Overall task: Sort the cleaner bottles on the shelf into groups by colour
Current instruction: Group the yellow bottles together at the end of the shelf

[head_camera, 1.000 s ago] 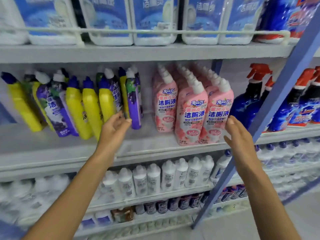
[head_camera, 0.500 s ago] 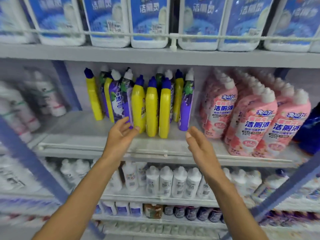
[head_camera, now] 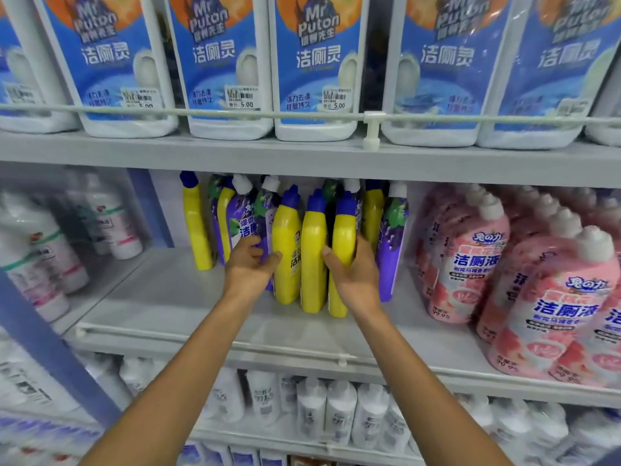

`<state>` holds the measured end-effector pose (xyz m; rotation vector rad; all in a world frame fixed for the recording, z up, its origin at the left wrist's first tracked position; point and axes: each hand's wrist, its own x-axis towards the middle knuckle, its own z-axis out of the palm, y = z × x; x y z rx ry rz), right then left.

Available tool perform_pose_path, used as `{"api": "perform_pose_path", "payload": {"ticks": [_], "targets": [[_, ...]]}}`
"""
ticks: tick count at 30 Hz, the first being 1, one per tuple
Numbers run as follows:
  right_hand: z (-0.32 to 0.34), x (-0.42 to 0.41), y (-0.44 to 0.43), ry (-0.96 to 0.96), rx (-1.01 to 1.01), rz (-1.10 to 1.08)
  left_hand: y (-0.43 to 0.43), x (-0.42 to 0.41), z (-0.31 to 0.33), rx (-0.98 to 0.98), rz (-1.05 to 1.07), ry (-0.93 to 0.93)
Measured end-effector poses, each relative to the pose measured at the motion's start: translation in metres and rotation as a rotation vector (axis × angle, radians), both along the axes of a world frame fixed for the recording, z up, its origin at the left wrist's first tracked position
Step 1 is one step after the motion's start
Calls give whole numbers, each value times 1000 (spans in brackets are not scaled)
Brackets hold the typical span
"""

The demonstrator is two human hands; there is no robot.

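Yellow and purple cleaner bottles stand mixed together on the middle shelf (head_camera: 188, 317). Three yellow bottles with blue caps are at the front; more yellow and purple ones stand behind and beside them. My left hand (head_camera: 248, 267) grips a purple bottle (head_camera: 243, 220), its thumb touching the leftmost front yellow bottle (head_camera: 286, 247). My right hand (head_camera: 353, 274) grips the rightmost front yellow bottle (head_camera: 343, 237). Between the two hands stands a third yellow bottle (head_camera: 313, 250). A lone yellow bottle (head_camera: 195, 227) is at the far left, and a purple bottle (head_camera: 391, 243) at the right.
Pink bottles (head_camera: 470, 264) fill the right of the same shelf. White bottles with blue labels (head_camera: 316, 72) sit on the shelf above behind a rail. White bottles (head_camera: 339, 415) line the shelf below. A blue upright post (head_camera: 50, 344) crosses the lower left.
The view moved closer to the shelf. Both hands reached forward from open air and took hold of bottles: the left on a purple one, the right on a yellow one.
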<state>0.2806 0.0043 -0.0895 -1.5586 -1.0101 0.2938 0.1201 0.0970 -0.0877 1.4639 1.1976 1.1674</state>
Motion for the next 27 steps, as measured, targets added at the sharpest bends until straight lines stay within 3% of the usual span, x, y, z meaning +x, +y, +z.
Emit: {"api": "perform_pose_path", "payload": {"ticks": [8, 15, 27], "targets": [[-10, -7, 4, -68, 83, -36, 0, 27, -17, 221, -97, 103], [-9, -32, -16, -62, 59, -118, -3, 4, -33, 467, -50, 268], [-21, -138, 0, -75, 87, 63, -5, -146, -28, 418, -67, 259]]}}
